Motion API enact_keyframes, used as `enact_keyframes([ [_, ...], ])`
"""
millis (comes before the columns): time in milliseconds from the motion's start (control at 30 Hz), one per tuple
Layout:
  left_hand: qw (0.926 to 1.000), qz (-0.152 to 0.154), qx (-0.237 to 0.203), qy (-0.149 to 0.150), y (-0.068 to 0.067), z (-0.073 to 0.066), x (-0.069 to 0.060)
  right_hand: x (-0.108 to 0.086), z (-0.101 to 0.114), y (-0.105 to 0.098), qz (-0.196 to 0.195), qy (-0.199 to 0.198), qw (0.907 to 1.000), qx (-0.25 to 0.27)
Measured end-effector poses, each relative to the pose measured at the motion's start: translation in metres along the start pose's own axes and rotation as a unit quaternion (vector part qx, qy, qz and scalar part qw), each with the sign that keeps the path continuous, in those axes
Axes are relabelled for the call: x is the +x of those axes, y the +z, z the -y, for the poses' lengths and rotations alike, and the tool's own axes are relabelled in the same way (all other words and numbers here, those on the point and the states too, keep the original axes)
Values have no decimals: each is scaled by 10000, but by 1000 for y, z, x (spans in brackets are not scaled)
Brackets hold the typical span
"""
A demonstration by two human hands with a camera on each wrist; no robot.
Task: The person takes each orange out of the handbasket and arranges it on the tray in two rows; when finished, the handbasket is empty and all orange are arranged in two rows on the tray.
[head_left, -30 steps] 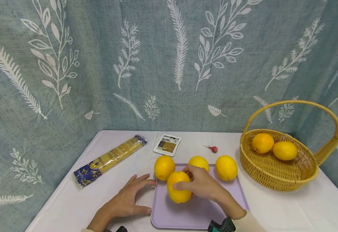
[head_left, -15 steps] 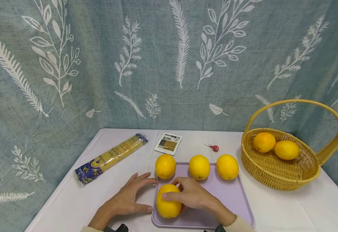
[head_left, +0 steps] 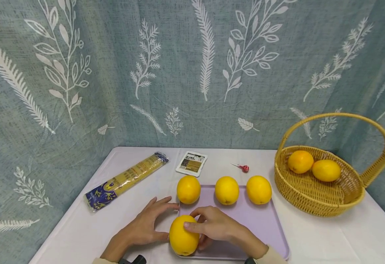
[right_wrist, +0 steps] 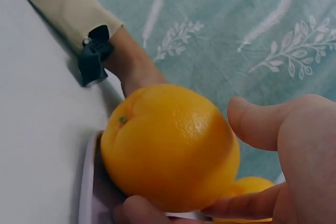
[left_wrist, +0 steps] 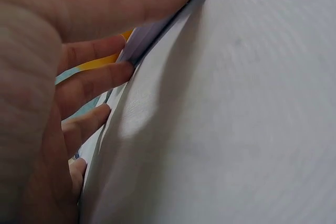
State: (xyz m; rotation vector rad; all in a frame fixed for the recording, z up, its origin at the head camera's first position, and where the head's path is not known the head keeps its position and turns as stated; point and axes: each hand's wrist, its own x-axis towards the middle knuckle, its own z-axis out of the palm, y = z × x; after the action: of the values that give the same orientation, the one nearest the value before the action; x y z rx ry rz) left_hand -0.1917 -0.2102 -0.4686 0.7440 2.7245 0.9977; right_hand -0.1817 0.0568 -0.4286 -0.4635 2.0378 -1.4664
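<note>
My right hand [head_left: 217,225] holds an orange [head_left: 180,240] over the front left corner of the lilac tray [head_left: 248,227], thumb on its upper side and fingers curled beyond. In the right wrist view that orange [right_wrist: 168,148] shows its green stem end, close to the tray's rim. Beside the tray's left edge, my left hand [head_left: 146,225] rests with fingers spread; its fingertips touch the rim in the left wrist view. Its thumb tip lies right by the held orange. Three more oranges line the tray's far side: left [head_left: 188,189], middle [head_left: 226,190] and right [head_left: 259,190].
A wicker basket [head_left: 314,205] with a tall handle stands at the right, two oranges [head_left: 300,162] inside. Behind the tray lie a flat white packet [head_left: 191,164] and a red lollipop [head_left: 244,168]. A pack of spaghetti [head_left: 126,181] lies at the left on the white table [head_left: 327,242].
My right hand has carried the orange left and toward me, from the tray's middle left to its front left corner. My left hand has stayed in place.
</note>
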Motion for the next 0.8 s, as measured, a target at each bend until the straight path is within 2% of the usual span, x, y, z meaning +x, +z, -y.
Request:
enact_keyframes([
  [233,10000,-38,-1,30,0,-2,0,-3,1,-7,46,-47,9999,-159],
  [467,9999,-129,25,68,2,-1,1,-6,4,-20,-11,-330,9980,-535],
  [667,9994,-235,88,247,3,2,3,-11,10,-41,-237,-488,9967,-602],
  [800,9996,-219,121,126,4,1,3,-20,15,-65,-582,-673,9938,-674],
])
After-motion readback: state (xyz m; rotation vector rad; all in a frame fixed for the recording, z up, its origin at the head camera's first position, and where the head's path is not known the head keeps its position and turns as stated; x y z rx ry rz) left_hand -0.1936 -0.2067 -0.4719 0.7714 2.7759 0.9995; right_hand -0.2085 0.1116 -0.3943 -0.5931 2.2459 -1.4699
